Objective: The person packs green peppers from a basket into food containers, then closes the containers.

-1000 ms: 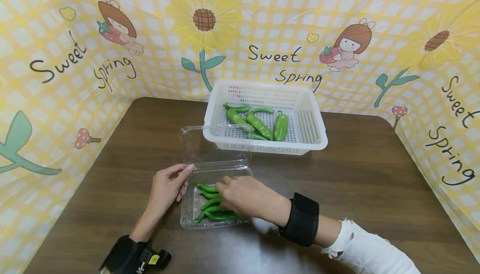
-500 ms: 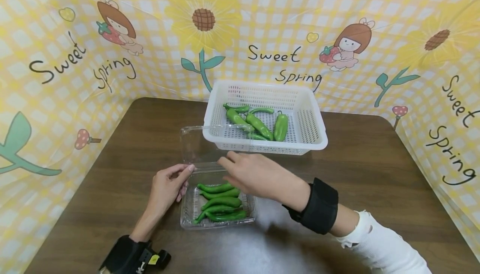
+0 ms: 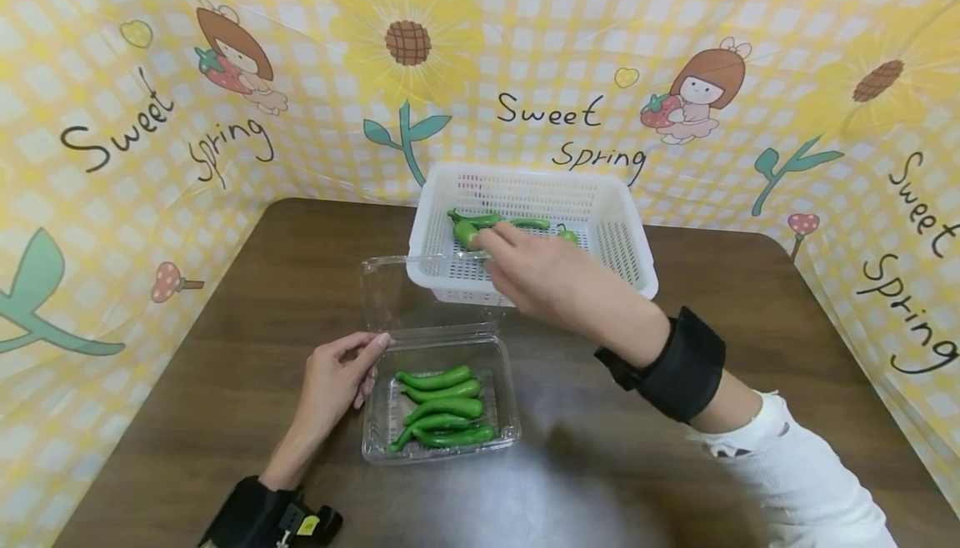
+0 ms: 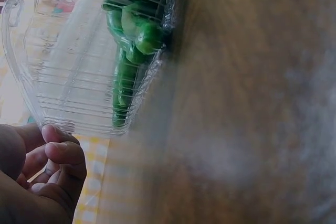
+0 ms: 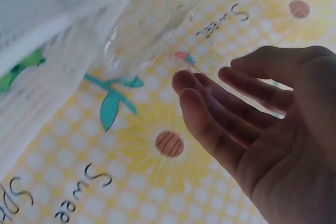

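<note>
A hinged clear plastic box [image 3: 507,435] lies with its lid [image 3: 382,294] raised at the back, and several slender green peppers [image 3: 448,409] are lined up inside. My left hand [image 3: 330,381] pinches the box's rim by the hinge; the left wrist view shows thumb and fingertips at the plastic edge. Over the front of a white perforated basket [image 3: 641,261] hovers my right hand [image 3: 562,281], hiding some of the green peppers [image 3: 463,234] in it. In the right wrist view, the fingers [image 5: 210,135] are loosely bent with a gap before the thumb, holding nothing.
Box and basket stand on a brown wooden table [image 3: 300,269], the basket behind and to the right. The raised lid overlaps the basket's front left corner in the head view. A yellow checked cloth [image 3: 315,82] walls in the table's back and sides.
My right hand has moved from the peppers in the box, back and to the right, over the basket. The left hand has stayed at the box's rim.
</note>
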The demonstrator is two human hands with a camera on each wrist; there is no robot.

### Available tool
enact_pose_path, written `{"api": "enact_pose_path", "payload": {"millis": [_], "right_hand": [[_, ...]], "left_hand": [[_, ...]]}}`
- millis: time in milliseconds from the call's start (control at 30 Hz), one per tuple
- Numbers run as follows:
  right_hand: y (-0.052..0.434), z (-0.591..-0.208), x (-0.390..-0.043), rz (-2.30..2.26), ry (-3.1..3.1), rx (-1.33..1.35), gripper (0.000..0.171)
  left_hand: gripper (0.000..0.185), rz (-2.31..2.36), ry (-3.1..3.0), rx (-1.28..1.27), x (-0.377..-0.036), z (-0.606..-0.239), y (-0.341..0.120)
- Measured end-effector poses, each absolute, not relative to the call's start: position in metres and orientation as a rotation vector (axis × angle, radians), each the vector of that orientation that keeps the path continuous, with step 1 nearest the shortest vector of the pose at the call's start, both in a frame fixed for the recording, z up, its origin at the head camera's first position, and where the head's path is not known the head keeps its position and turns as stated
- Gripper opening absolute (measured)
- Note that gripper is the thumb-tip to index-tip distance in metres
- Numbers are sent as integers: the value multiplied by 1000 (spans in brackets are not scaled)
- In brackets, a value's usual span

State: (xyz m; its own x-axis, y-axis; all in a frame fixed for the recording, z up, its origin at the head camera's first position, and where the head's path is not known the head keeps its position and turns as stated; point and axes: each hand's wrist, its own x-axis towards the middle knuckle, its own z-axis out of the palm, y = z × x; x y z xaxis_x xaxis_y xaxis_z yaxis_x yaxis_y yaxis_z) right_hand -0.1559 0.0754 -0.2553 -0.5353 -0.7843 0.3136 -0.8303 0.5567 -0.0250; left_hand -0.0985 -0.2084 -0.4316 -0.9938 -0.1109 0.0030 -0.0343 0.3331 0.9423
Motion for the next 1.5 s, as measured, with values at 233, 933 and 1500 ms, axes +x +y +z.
{"api": "enact_pose_path", "payload": {"millis": [233,933,1500], "right_hand": [[83,-242,-183,285,-2519,1287,21],[97,-256,-275,148,-2717,1098,25],[99,-294,-335,56,-2985,1023,31]], "left_hand": [[30,-1787,-2505,156,-98,-431,-209],[30,-1791,-2502,163,-96,-431,-210],[28,-1784,-2513,164,-97,-431,-212]]}}
